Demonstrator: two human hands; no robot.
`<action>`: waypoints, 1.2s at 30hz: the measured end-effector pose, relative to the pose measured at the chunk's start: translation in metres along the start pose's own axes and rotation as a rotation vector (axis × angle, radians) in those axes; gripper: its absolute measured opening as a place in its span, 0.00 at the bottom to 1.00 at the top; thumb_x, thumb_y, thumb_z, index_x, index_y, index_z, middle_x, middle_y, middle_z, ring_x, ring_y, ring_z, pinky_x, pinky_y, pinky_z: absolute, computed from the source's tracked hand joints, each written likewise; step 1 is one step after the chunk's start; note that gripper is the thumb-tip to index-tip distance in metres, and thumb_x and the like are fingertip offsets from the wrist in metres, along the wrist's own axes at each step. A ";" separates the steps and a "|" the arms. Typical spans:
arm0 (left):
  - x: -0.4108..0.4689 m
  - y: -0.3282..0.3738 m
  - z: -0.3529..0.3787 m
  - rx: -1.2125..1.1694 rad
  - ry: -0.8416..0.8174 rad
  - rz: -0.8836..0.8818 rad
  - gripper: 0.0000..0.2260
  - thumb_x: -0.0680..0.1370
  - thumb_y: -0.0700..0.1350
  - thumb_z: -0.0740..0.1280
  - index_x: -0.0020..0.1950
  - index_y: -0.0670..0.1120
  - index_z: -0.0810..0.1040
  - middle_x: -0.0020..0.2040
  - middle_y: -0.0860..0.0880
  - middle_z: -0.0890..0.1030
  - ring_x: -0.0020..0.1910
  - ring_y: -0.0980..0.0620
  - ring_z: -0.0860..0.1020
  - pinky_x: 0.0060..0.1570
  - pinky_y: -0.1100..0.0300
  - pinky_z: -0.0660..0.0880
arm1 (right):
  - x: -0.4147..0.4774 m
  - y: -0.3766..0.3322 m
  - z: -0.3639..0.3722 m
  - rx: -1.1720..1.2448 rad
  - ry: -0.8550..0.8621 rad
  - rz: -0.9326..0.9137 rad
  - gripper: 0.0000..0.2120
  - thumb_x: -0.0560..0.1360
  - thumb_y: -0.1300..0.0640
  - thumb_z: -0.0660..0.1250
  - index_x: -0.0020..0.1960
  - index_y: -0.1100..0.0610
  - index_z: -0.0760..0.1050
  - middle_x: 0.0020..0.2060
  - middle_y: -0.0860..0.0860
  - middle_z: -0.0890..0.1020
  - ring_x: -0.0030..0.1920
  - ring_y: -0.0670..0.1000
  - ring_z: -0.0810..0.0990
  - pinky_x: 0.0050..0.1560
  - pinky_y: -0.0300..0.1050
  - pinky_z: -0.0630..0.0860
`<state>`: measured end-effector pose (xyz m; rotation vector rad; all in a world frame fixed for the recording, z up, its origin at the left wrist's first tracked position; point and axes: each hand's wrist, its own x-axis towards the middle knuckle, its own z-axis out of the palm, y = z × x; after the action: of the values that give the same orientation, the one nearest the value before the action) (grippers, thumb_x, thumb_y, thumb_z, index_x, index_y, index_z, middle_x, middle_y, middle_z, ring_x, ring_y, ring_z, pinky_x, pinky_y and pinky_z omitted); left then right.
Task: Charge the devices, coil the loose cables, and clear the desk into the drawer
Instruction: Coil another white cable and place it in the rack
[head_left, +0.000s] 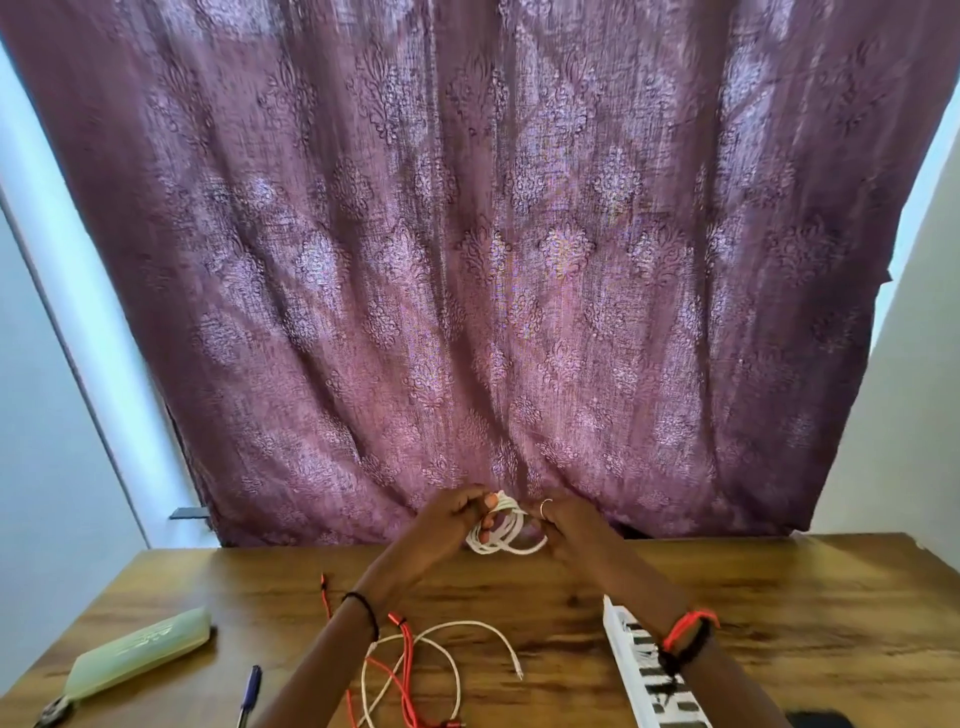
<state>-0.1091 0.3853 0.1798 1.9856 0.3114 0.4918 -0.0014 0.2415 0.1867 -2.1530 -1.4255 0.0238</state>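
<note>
Coiling step here: left hand (457, 512) and right hand (563, 519) both have a pinching grip on the white cable coil (506, 538). Next up is probably tucking in the loose end.

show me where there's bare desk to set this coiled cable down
Widest bare wood: right of the power strip, to the desk edge. Smaller patch: between the green pouch and the loose red cable, behind the pen. Crowded: front centre, where it tangles with the loose white cable beside the strip.

both hands (457, 512) (561, 519) hold a coiled white cable (501, 535) (above the desk (779, 597)).
</note>
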 end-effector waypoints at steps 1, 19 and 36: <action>-0.001 -0.002 0.000 0.022 -0.010 0.010 0.12 0.80 0.35 0.59 0.41 0.46 0.77 0.25 0.56 0.76 0.25 0.65 0.73 0.33 0.69 0.69 | 0.001 0.004 -0.002 -0.015 -0.011 -0.020 0.13 0.77 0.68 0.58 0.59 0.67 0.75 0.58 0.63 0.76 0.58 0.58 0.74 0.47 0.33 0.61; -0.012 0.015 0.017 -0.858 0.122 -0.249 0.10 0.80 0.36 0.56 0.48 0.42 0.77 0.35 0.48 0.75 0.32 0.54 0.75 0.33 0.61 0.78 | 0.004 0.003 -0.010 0.029 0.413 0.056 0.03 0.66 0.67 0.72 0.40 0.64 0.81 0.38 0.60 0.81 0.38 0.57 0.80 0.39 0.38 0.67; -0.014 0.019 0.052 -0.960 0.262 -0.201 0.11 0.80 0.35 0.55 0.46 0.41 0.76 0.29 0.51 0.78 0.30 0.57 0.77 0.33 0.65 0.77 | 0.004 -0.018 0.042 0.194 0.363 0.384 0.16 0.79 0.52 0.57 0.53 0.63 0.76 0.49 0.61 0.82 0.51 0.60 0.80 0.48 0.49 0.71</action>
<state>-0.0969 0.3301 0.1734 0.9512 0.3450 0.6206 -0.0273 0.2682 0.1606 -2.1044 -0.7654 -0.0798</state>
